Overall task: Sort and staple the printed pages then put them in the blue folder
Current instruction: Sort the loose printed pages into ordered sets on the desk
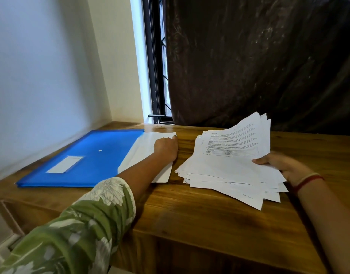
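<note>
The left hand (166, 148) lies knuckles up on the right edge of a single white paper sheet (144, 153), fingers bent down onto it; whether it pinches the edge or only presses on it cannot be told. That sheet lies flat, its left part over the right end of the blue translucent plastic folder (87, 155). The right hand (286, 167) grips a loose fanned stack of white printed pages (225, 167) at its right side, with the thumb on top and the fingers hidden beneath. The far ends of the pages are lifted off the wood and their near corners are splayed out of line.

A green floral sleeve (81, 224) covers the left forearm and crosses in front of the folder's near right corner. A red and pale thread band (308, 179) circles the right wrist.

Everything rests on a brown wooden table (199, 224) with visible grain. It is set into a corner against a pale wall (41, 76). Behind it are a dark-framed window (156, 66) and a dark brown curtain (259, 56), which hangs down to the table's far edge.

The folder lies flat and closed at the table's left, with a white snap button (100, 150) at its middle and a white label (65, 164) nearer the front. The top page carries blocks of black text and a small table; the print is too blurred to read.
</note>
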`<state>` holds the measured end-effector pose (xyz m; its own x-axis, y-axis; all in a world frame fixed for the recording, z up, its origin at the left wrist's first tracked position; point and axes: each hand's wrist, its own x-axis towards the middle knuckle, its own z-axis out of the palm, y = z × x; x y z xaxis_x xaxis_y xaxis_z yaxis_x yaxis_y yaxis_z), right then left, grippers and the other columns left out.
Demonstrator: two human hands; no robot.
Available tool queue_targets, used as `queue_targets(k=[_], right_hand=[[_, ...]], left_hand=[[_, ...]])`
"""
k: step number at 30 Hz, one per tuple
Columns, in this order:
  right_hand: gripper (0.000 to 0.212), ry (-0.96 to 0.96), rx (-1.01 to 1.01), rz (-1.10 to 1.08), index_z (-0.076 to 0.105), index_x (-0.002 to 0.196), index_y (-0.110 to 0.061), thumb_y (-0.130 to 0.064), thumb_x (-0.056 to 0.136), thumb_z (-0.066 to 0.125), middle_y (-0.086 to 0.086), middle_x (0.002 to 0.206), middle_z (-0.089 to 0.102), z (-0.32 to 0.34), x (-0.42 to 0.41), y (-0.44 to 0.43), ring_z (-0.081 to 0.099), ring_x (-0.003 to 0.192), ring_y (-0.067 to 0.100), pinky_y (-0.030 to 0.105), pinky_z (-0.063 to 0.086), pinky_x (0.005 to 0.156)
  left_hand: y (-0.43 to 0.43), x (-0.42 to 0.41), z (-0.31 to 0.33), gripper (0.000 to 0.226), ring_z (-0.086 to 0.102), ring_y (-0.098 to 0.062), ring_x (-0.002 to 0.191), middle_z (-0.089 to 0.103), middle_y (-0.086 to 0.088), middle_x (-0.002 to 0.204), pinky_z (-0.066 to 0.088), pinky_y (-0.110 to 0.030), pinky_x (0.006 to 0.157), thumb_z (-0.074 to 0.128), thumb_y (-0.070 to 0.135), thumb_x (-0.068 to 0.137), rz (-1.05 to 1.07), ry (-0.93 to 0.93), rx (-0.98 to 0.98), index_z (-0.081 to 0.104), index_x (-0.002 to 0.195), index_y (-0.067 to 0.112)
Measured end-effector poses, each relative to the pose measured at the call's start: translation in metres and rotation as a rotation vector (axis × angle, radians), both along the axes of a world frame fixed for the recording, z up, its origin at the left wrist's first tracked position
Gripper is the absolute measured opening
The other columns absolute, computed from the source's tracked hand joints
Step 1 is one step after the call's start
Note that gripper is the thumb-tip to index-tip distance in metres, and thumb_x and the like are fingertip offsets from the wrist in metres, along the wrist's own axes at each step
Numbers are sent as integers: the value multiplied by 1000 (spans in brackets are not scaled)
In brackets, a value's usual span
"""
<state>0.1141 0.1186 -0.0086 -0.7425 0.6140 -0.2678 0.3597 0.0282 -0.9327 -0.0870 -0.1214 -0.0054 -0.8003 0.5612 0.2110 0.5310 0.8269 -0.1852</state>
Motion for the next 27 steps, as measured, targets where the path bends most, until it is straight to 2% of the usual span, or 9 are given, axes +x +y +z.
queue_targets(k=[5, 8, 11, 13, 16, 19, 21, 23, 27], right_hand=[[37, 16, -44, -1, 55, 126, -4, 4, 90, 57, 18, 119, 61, -1, 1, 1, 60, 95, 39, 40, 50, 77], [35, 29, -70, 26, 54, 124, -7, 4, 92, 55, 18, 119, 59, -1, 1, 1, 60, 90, 37, 39, 50, 73], [32, 35, -73, 41, 54, 122, -8, 4, 93, 53, 18, 117, 59, -1, 0, 2, 60, 86, 34, 39, 50, 71], [33, 32, -78, 36, 54, 124, -7, 3, 92, 53, 18, 120, 59, -1, 0, 4, 60, 89, 36, 40, 50, 71], [39, 27, -86, 29, 53, 129, -7, 2, 92, 55, 18, 124, 59, -2, 0, 4, 60, 96, 38, 41, 50, 73], [37, 36, -87, 34, 53, 128, -8, 3, 92, 54, 18, 121, 59, -1, 1, 3, 59, 94, 38, 41, 50, 72], [34, 32, -83, 42, 53, 125, -9, 3, 92, 54, 16, 112, 62, 1, 2, 0, 60, 89, 36, 40, 51, 68], [29, 28, -83, 52, 52, 120, -9, 2, 93, 52, 12, 99, 63, 3, 4, -2, 60, 83, 33, 38, 52, 62], [30, 34, -81, 48, 53, 121, -8, 2, 93, 53, 12, 98, 62, 3, 5, -3, 59, 86, 34, 41, 50, 72]], left_hand=[[-4, -7, 15, 52, 59, -26, 107, 56, -13, 125, 48, -36, 91, 42, 34, 102, -30, -90, 7, 26, 148, 16], [-16, -11, 41, 54, 58, -31, 112, 55, -15, 130, 49, -39, 88, 44, 32, 101, -69, 37, -143, 22, 150, 22], [-40, -23, 82, 37, 55, -30, 119, 57, -11, 131, 46, -38, 89, 43, 18, 98, -47, 22, -215, 50, 134, 15], [-62, -36, 107, 35, 56, -31, 117, 57, -13, 131, 47, -37, 90, 37, 13, 98, 61, 21, -283, 56, 125, 5], [-96, -53, 139, 45, 46, -32, 129, 44, -16, 145, 38, -35, 104, 33, 29, 104, 255, -109, -231, 48, 137, 3], [-130, -80, 147, 65, 46, -29, 128, 50, -13, 142, 31, -37, 111, 37, 57, 97, 408, -292, -259, 57, 129, 5], [-149, -131, 124, 101, 49, -29, 126, 55, -11, 137, 31, -45, 112, 43, 90, 67, 428, -327, -272, 60, 126, 10], [-157, -134, 96, 128, 45, -32, 130, 52, -8, 140, 27, -56, 112, 44, 102, 39, 522, -305, -298, 53, 135, 17], [-144, -79, 48, 75, 15, -33, 146, 20, -9, 158, 8, -70, 109, 44, 62, 91, 500, -176, -353, 19, 152, 26]])
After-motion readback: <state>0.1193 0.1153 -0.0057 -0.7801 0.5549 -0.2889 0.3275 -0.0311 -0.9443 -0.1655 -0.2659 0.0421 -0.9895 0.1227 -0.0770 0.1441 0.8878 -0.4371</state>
